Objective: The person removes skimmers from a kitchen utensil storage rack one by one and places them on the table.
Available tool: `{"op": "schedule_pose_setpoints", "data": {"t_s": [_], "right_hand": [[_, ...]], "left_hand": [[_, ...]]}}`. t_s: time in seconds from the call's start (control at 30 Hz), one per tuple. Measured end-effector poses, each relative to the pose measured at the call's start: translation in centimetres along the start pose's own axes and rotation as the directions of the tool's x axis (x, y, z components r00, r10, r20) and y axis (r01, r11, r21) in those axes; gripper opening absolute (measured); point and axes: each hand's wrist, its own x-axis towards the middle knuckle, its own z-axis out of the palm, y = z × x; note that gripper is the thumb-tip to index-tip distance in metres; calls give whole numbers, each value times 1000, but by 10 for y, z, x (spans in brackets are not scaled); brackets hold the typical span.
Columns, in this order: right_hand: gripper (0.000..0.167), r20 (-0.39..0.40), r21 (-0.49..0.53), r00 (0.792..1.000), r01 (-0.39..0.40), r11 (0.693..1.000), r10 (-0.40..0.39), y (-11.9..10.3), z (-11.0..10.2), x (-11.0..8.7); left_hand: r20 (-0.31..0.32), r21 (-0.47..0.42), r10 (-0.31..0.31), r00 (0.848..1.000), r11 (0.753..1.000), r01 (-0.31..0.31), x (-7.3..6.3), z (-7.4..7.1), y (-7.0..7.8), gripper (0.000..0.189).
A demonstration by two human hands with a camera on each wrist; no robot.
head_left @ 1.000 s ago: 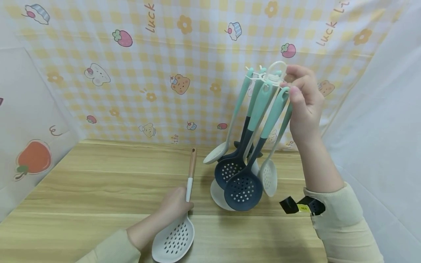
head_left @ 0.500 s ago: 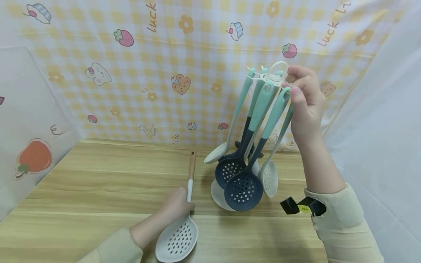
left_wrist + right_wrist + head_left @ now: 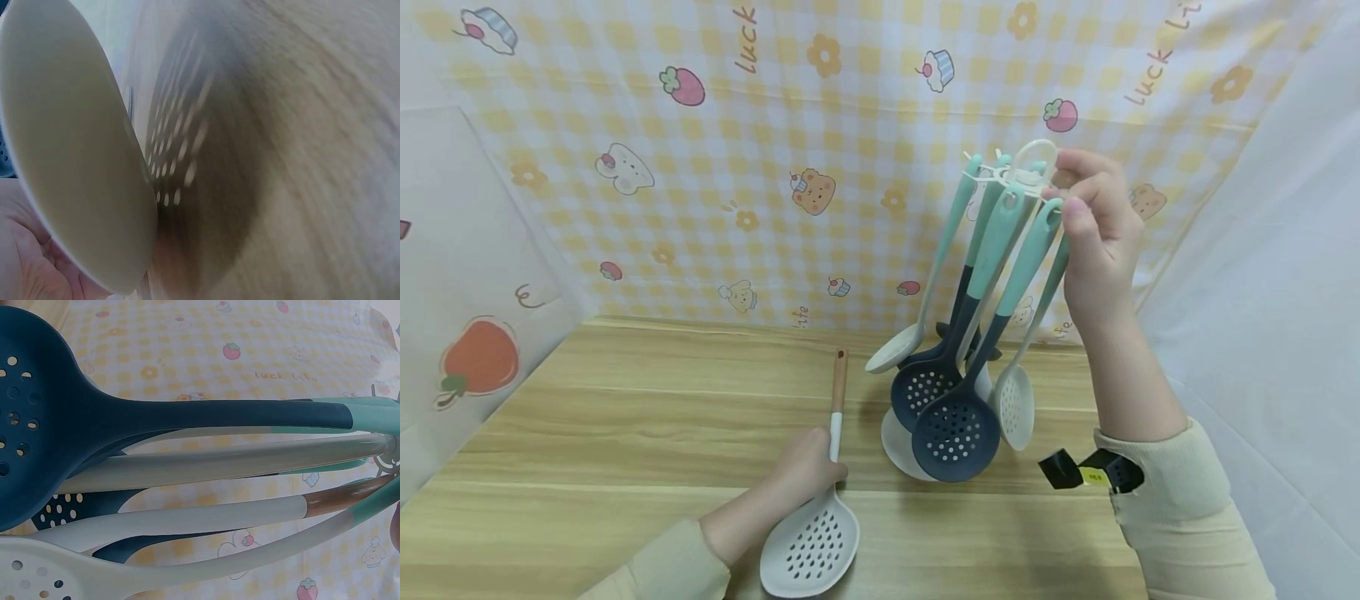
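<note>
In the head view my left hand (image 3: 807,467) grips a white skimmer (image 3: 812,548) by its neck, the wood-tipped handle pointing away from me. Its perforated head fills the left side of the left wrist view, above its shadow on the table. My right hand (image 3: 1101,237) holds the rim of a white utensil rack (image 3: 1034,155) at the upper right. Hanging on the rack's hooks are several utensils with mint handles, among them a dark blue skimmer (image 3: 957,440) and a small white slotted spoon (image 3: 1015,408). The right wrist view also shows a wood-and-white handle among them.
The rack's round white base (image 3: 898,448) stands on the wooden table (image 3: 647,417), partly hidden by the hanging utensils. A yellow checked cloth (image 3: 865,100) hangs behind the table. White cloth walls border the left and right.
My left hand and the white skimmer have shifted slightly right, the skimmer's handle end coming a little closer to me. My right hand keeps its place on the rack.
</note>
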Motion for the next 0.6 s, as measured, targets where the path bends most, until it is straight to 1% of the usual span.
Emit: {"op": "schedule_pose_setpoints", "data": {"t_s": [0.37,0.6], "right_hand": [[53,-1,8,1000,9,1000,-9,0,-1,1],[52,-5,-6,1000,3,1000,-3,0,-1,0]], "left_hand": [[14,16,-15,1000,1000,14,0,0,2,20],[23,72,-27,999,997,25,3,-2,4,20]]}}
